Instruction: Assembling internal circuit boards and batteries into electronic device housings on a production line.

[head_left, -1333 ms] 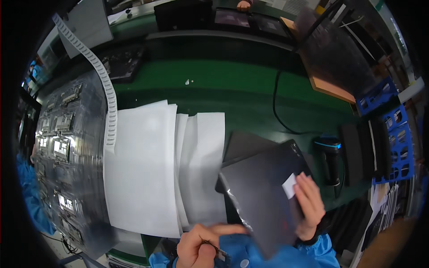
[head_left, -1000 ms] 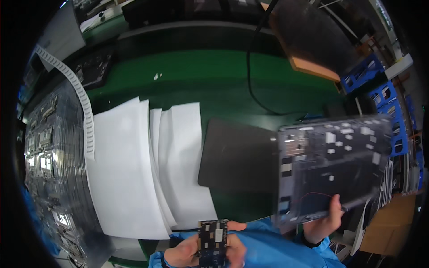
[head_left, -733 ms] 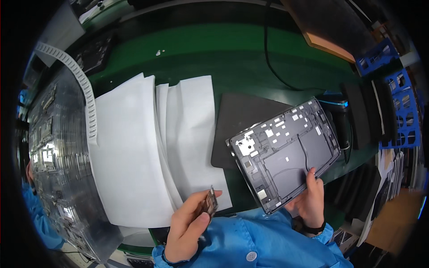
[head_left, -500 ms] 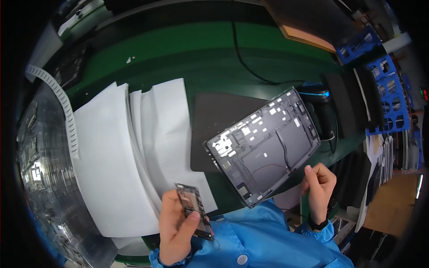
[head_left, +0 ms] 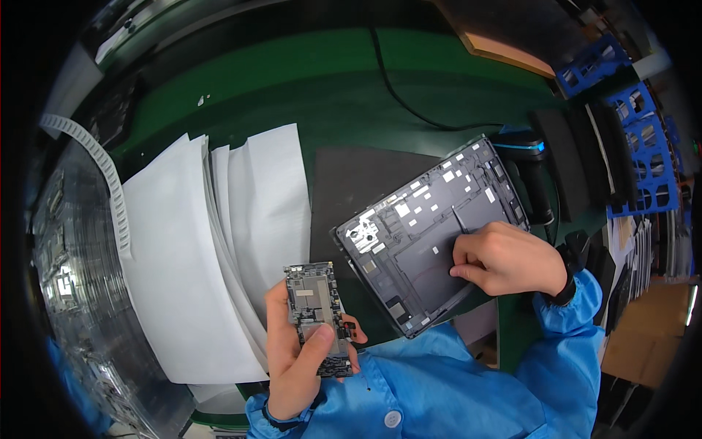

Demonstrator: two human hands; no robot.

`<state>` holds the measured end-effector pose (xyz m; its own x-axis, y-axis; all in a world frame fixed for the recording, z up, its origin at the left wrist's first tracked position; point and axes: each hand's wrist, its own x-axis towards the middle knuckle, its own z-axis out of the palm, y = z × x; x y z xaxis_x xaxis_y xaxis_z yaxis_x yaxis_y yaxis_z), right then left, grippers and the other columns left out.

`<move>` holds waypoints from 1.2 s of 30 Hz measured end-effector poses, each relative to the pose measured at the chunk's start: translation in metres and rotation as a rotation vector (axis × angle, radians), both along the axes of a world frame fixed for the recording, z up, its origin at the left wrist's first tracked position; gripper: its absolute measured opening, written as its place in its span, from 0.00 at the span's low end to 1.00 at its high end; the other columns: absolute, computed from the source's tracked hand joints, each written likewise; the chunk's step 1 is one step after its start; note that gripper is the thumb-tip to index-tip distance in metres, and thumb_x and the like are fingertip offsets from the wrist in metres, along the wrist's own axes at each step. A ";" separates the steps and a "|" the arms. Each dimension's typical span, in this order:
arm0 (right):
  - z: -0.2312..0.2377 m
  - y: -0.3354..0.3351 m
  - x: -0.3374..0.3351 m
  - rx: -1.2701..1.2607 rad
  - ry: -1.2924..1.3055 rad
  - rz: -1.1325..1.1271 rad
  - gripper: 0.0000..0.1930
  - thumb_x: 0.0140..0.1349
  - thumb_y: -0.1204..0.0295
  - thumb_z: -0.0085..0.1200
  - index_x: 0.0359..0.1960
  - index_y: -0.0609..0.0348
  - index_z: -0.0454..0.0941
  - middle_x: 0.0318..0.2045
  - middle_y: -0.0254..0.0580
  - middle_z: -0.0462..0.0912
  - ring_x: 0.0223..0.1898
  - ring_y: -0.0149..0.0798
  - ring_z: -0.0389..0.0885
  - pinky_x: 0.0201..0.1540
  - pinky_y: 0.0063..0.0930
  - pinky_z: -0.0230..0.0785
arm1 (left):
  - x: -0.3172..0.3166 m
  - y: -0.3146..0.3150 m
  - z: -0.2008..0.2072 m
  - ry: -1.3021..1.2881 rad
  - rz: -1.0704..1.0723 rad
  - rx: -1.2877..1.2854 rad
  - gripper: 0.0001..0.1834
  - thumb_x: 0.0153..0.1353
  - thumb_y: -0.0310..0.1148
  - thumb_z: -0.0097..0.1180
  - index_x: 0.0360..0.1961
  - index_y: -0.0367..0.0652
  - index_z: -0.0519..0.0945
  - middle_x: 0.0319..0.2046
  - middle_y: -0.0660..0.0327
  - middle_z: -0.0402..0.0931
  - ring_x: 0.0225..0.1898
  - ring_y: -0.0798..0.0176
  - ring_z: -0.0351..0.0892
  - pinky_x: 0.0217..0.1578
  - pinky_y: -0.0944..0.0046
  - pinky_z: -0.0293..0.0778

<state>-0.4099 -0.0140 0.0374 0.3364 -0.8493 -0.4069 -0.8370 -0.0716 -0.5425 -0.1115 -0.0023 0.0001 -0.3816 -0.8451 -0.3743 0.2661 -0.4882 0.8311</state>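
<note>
My left hand [head_left: 296, 366] grips a long, narrow circuit board [head_left: 311, 293], thumb across its face and fingers behind. A small black part hangs at the board's right side, by my fingers. To the right lies a dark tablet housing [head_left: 395, 274], its inner side up, set with several white pads. My right hand [head_left: 508, 260] is over the housing's right half, thumb and forefinger pinched together close to its inner surface. A black cable [head_left: 458, 219] in the housing disappears under this hand. Whatever the fingertips hold, if anything, is hidden.
A dark mat [head_left: 358, 179] lies partly beneath the housing on the green table. White sheets [head_left: 172, 263] are stacked to the left, beside clear plastic trays [head_left: 73, 293] with parts. A black handheld scanner [head_left: 537, 179] and dark foam blocks [head_left: 563, 161] stand at the right.
My right hand has moved up and left from beside the housing to above its inside. The board in my left hand has risen slightly and turned its face more toward view.
</note>
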 end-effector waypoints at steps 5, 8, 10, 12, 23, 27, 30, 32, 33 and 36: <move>-0.002 -0.011 0.005 0.146 -0.256 -0.006 0.08 0.56 0.75 0.61 0.23 0.65 0.77 0.16 0.46 0.77 0.20 0.44 0.80 0.25 0.37 0.68 | 0.000 -0.001 0.000 0.028 0.054 0.008 0.29 0.71 0.37 0.46 0.68 0.39 0.52 0.35 0.43 0.78 0.28 0.59 0.81 0.26 0.65 0.78; -0.001 -0.008 0.007 0.025 -0.547 0.003 0.06 0.53 0.79 0.65 0.24 0.64 0.79 0.37 0.49 0.82 0.35 0.41 0.82 0.34 0.29 0.73 | 0.002 0.000 -0.005 0.113 0.081 0.013 0.32 0.74 0.42 0.43 0.72 0.37 0.52 0.39 0.46 0.79 0.34 0.63 0.81 0.33 0.68 0.77; -0.004 0.002 0.017 0.008 -0.791 -0.057 0.05 0.50 0.81 0.67 0.26 0.62 0.82 0.57 0.61 0.74 0.56 0.54 0.76 0.50 0.38 0.73 | -0.003 -0.006 0.002 0.092 0.031 0.038 0.38 0.75 0.55 0.38 0.71 0.33 0.58 0.39 0.52 0.79 0.34 0.66 0.79 0.33 0.71 0.73; -0.017 0.009 0.037 0.034 -1.051 -0.140 0.04 0.49 0.82 0.67 0.25 0.63 0.83 0.58 0.62 0.74 0.60 0.56 0.75 0.52 0.42 0.71 | 0.000 -0.007 -0.006 0.145 -0.023 0.006 0.37 0.75 0.55 0.38 0.69 0.30 0.62 0.38 0.55 0.78 0.36 0.68 0.76 0.36 0.70 0.72; -0.025 0.015 0.085 -0.065 -1.123 -0.361 0.11 0.54 0.88 0.65 0.40 0.73 0.86 0.40 0.59 0.87 0.41 0.44 0.88 0.46 0.31 0.81 | 0.017 -0.011 0.006 0.134 -0.117 0.110 0.29 0.77 0.46 0.36 0.54 0.26 0.76 0.35 0.54 0.81 0.37 0.67 0.78 0.40 0.69 0.72; -0.021 0.013 0.086 -0.041 -1.079 -0.407 0.11 0.53 0.87 0.66 0.40 0.73 0.86 0.40 0.58 0.87 0.40 0.44 0.89 0.46 0.32 0.83 | 0.028 -0.006 0.011 -0.030 -0.107 0.169 0.23 0.76 0.37 0.39 0.50 0.25 0.78 0.32 0.54 0.84 0.33 0.68 0.79 0.36 0.70 0.74; -0.019 0.013 0.082 0.015 -1.084 -0.418 0.11 0.53 0.87 0.67 0.40 0.72 0.86 0.40 0.58 0.87 0.39 0.43 0.89 0.46 0.32 0.83 | 0.036 0.002 0.011 -0.055 -0.111 0.142 0.21 0.75 0.35 0.40 0.48 0.24 0.79 0.30 0.54 0.84 0.31 0.69 0.80 0.34 0.69 0.75; -0.019 0.012 0.080 0.057 -1.082 -0.404 0.11 0.53 0.86 0.67 0.40 0.72 0.86 0.40 0.58 0.87 0.39 0.42 0.89 0.45 0.31 0.83 | 0.040 0.005 0.007 -0.035 -0.141 0.105 0.21 0.75 0.34 0.41 0.48 0.24 0.79 0.30 0.53 0.85 0.31 0.69 0.80 0.33 0.69 0.75; -0.020 0.013 0.083 0.026 -1.074 -0.467 0.12 0.53 0.88 0.66 0.41 0.72 0.86 0.38 0.57 0.87 0.38 0.42 0.89 0.44 0.30 0.83 | 0.042 0.008 0.006 -0.033 -0.131 0.115 0.21 0.75 0.34 0.41 0.48 0.24 0.79 0.30 0.53 0.85 0.31 0.69 0.80 0.33 0.69 0.75; -0.025 0.010 0.082 -0.225 -0.935 -0.467 0.14 0.51 0.91 0.61 0.42 0.73 0.84 0.32 0.52 0.86 0.34 0.38 0.87 0.39 0.24 0.78 | 0.046 0.014 0.006 -0.049 -0.115 0.111 0.21 0.75 0.34 0.41 0.49 0.24 0.79 0.30 0.53 0.85 0.31 0.68 0.81 0.33 0.69 0.76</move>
<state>-0.3278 -0.0040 0.0125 0.0553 -0.9981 0.0266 -0.0659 -0.0303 -0.9974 -0.0656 0.0118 0.0059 -0.4522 -0.7497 -0.4832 0.1635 -0.6023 0.7813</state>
